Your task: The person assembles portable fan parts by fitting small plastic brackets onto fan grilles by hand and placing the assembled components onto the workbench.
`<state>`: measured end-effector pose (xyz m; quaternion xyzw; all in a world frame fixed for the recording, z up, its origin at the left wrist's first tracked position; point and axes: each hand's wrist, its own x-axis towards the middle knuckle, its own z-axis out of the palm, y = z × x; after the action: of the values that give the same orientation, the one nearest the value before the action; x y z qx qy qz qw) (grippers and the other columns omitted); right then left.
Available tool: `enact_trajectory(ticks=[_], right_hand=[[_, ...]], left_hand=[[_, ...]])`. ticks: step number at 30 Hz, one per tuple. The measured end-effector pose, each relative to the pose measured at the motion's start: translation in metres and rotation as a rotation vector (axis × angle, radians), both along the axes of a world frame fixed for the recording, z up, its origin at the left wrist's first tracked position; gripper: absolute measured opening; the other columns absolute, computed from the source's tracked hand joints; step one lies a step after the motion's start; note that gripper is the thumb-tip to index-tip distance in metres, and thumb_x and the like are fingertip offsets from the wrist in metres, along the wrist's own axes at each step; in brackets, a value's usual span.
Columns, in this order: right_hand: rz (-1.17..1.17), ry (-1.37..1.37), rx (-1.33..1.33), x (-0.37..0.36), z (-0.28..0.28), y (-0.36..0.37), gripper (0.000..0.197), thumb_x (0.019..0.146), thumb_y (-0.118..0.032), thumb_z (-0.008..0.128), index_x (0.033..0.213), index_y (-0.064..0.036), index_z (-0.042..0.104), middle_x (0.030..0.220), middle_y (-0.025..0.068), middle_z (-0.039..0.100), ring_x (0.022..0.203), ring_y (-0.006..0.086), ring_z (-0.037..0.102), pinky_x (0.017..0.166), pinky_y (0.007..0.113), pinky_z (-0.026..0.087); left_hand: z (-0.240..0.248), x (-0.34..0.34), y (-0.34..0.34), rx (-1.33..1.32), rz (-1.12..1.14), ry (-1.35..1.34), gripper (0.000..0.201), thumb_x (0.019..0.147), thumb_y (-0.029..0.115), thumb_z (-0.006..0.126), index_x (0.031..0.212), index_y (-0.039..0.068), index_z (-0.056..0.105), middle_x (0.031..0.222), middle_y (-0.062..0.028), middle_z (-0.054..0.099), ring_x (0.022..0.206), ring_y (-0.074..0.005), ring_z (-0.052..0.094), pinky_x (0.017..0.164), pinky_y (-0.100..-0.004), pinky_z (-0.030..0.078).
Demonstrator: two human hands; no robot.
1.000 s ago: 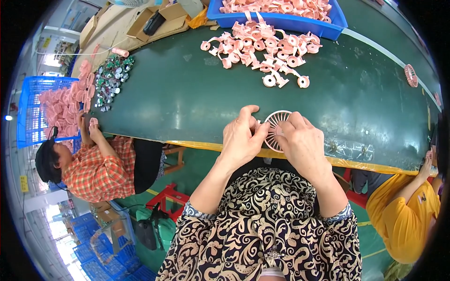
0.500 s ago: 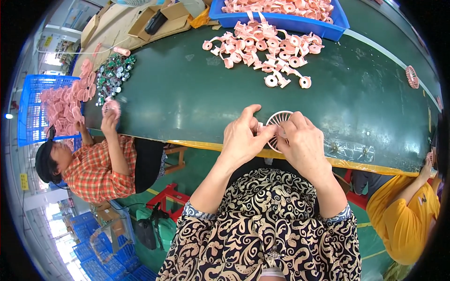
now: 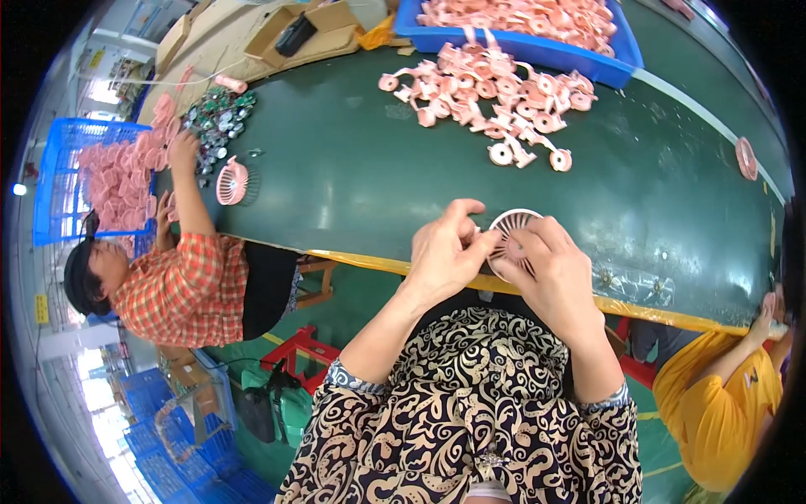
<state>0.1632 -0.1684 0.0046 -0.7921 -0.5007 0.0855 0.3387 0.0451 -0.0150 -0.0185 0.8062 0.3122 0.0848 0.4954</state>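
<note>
Fan cover point(image 3: 502, 250): at table's point(image 3: 353, 168) near edge, slotted round face upward, long axis indeterminable. Left hand point(image 3: 447, 255): fingers clamped on its left rim. Right hand point(image 3: 556, 267): fingers bent over face, grip unclear.

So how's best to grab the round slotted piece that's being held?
Probably pinch the round slotted piece by its pale rim, from the far side: that arc shows bare, while the right grip covers its right side and the left grip is at its left. The slats look thin.

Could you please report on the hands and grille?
Left hand holding round grille at edge. Right hand partly covering it. Pink parts piled beyond.
</note>
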Motion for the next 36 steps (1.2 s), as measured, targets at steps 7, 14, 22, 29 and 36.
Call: enact_trajectory(ticks=[7, 14, 22, 29, 36], right_hand=[[-0.021, 0.075, -0.027, 0.010, 0.013, -0.031, 0.054, 0.068, -0.010, 0.090, 0.116, 0.0012, 0.070, 0.123, 0.0149, 0.066, 0.108, 0.0339, 0.067, 0.092, 0.039, 0.056], [-0.661, -0.310, -0.095, 0.092, -0.002, -0.120, 0.034, 0.091, -0.015, 0.081, 0.120, -0.0010, 0.070, 0.120, 0.0131, 0.066, 0.106, 0.0297, 0.067, 0.092, 0.039, 0.054], [-0.586, -0.335, 0.059, 0.070, 0.001, -0.079, 0.024, 0.086, -0.015, 0.083, 0.103, -0.0024, 0.072, 0.108, 0.0132, 0.070, 0.096, 0.0310, 0.070, 0.083, 0.039, 0.056], [-0.535, -0.223, 0.069, 0.049, -0.015, -0.084, 0.020, 0.084, -0.016, 0.084, 0.098, -0.0043, 0.074, 0.099, 0.0104, 0.072, 0.082, 0.0310, 0.072, 0.072, 0.039, 0.058], [-0.513, -0.183, 0.052, 0.050, -0.021, -0.096, 0.018, 0.085, -0.014, 0.082, 0.098, -0.0034, 0.075, 0.101, 0.0091, 0.071, 0.078, 0.0266, 0.072, 0.070, 0.038, 0.058]], left_hand=[[-0.005, -0.011, 0.030, -0.304, -0.059, -0.278, 0.045, 0.096, 0.025, 0.078, 0.130, 0.001, 0.063, 0.098, -0.0050, 0.073, 0.083, -0.0095, 0.064, 0.074, -0.0280, 0.052], [0.008, -0.070, 0.134, 0.644, 0.517, -0.152, 0.039, 0.091, 0.021, 0.073, 0.123, 0.001, 0.067, 0.118, -0.0161, 0.067, 0.103, -0.0291, 0.065, 0.093, -0.0409, 0.053], [-0.009, -0.177, 0.265, 1.261, 0.815, 0.403, 0.055, 0.097, 0.052, 0.066, 0.121, 0.003, 0.074, 0.109, -0.0285, 0.072, 0.105, -0.0431, 0.069, 0.095, -0.0487, 0.052], [-0.079, -0.253, 0.364, 1.342, 0.976, 0.421, 0.055, 0.095, 0.042, 0.070, 0.130, -0.001, 0.067, 0.131, -0.0310, 0.064, 0.125, -0.0457, 0.061, 0.108, -0.0506, 0.047], [-0.097, -0.288, 0.393, 0.756, 0.806, -0.013, 0.043, 0.094, 0.033, 0.072, 0.120, -0.001, 0.072, 0.112, -0.0244, 0.073, 0.112, -0.0378, 0.067, 0.099, -0.0468, 0.050]])
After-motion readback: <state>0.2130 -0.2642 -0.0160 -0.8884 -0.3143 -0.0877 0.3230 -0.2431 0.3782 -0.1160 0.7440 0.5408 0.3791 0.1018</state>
